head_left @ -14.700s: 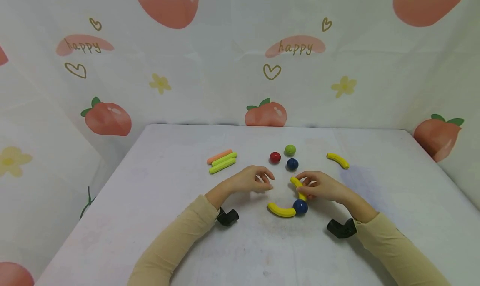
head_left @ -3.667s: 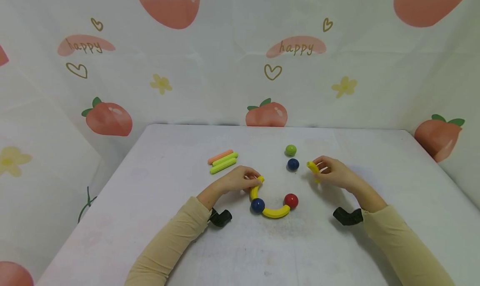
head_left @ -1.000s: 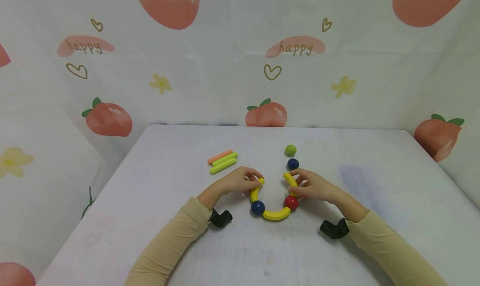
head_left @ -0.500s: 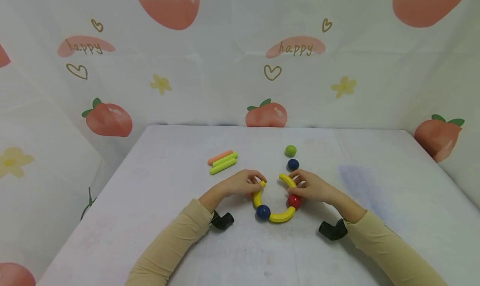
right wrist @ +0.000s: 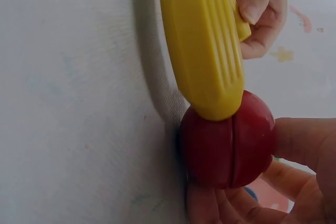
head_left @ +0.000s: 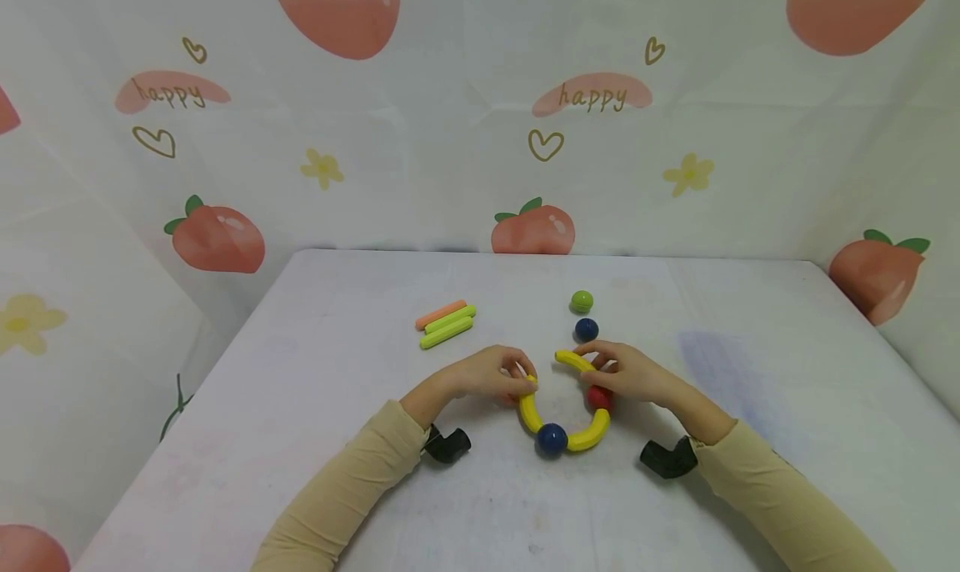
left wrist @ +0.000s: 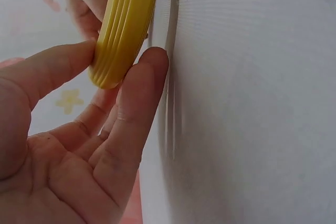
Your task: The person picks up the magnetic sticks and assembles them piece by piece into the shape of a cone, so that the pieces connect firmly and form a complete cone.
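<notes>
Table [head_left: 315, 405] layout: three straight sticks [head_left: 446, 323] lie side by side at far left. Right of them, two loose balls [head_left: 584, 315] sit one behind the other. Nearer the viewer lies a chain of curved pieces and balls [head_left: 567, 405] — the left hand [head_left: 491, 374] at its left end, the right hand [head_left: 626, 372] at its right end.

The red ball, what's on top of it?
A yellow curved stick sits end-on against the red ball. The right hand's fingers cover its far side, so anything touching there is hidden.
</notes>
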{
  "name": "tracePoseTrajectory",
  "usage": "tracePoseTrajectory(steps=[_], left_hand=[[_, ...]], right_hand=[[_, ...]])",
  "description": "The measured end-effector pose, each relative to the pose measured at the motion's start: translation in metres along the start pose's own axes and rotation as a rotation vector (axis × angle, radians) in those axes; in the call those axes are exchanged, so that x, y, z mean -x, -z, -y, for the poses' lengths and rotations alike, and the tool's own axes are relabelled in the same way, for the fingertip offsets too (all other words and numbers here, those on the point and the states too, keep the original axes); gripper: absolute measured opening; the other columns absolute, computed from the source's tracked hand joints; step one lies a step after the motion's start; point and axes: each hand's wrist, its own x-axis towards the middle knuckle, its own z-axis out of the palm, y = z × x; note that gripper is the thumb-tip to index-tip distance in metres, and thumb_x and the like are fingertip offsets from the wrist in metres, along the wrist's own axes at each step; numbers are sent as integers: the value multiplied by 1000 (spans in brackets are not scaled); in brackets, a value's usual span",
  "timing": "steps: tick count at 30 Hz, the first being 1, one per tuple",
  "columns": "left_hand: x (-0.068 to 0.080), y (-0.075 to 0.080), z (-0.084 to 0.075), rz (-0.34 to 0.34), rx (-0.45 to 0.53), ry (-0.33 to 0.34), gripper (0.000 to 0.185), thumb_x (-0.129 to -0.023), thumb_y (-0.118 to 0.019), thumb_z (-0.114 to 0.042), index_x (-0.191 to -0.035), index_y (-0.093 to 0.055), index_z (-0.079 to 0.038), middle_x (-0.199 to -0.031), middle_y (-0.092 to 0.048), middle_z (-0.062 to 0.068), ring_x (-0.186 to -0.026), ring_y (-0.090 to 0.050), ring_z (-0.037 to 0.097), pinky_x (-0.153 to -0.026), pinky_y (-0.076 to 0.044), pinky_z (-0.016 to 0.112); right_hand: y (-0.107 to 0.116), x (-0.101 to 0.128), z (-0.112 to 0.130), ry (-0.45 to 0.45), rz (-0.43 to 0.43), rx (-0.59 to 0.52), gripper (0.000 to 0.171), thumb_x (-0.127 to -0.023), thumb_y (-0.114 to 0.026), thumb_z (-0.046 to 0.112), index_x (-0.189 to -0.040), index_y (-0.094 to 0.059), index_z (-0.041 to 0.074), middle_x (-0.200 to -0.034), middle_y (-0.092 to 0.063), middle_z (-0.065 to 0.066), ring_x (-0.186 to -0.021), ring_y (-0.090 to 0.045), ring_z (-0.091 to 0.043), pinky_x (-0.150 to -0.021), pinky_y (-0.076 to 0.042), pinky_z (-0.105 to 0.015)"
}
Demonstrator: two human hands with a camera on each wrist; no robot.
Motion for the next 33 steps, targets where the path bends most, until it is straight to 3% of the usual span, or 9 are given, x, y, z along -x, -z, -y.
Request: tracePoseTrajectory(steps=[21,29,33], left_hand=[[2,-3,-2,62,-12,-20,18,-85,-68,-21,-94,-63,-6,-72,-62,-3,-58,-56,7,-57,-47,19],[2,6,-5,30,-76,-19,22,-87,-64,-27,-103,-62,-11,-81,-64,0,-64,-58,10,-60,-47,21],[-2,12,-11,-12,-102,-53,23,-89,-62,-27,-105,-62,-11,-91,-64,3,-73,-60,12,-65,-47,21]], right_hand=[[7,-1,-8,28,45,37,38,-89,-58,16,-127,-55,6,-106,-63,-21,-84,-57,-19,-68,-47,-26],[7,1,-5,11,44,29,39,-89,-59,17,-126,-55,5,-104,-61,-18,-81,-55,-18,-67,-46,-25],[7,1,-5,17,40,26,38,-90,-59,18,-124,-55,3,-103,-61,-19,-83,-57,-19,-68,-47,-26]])
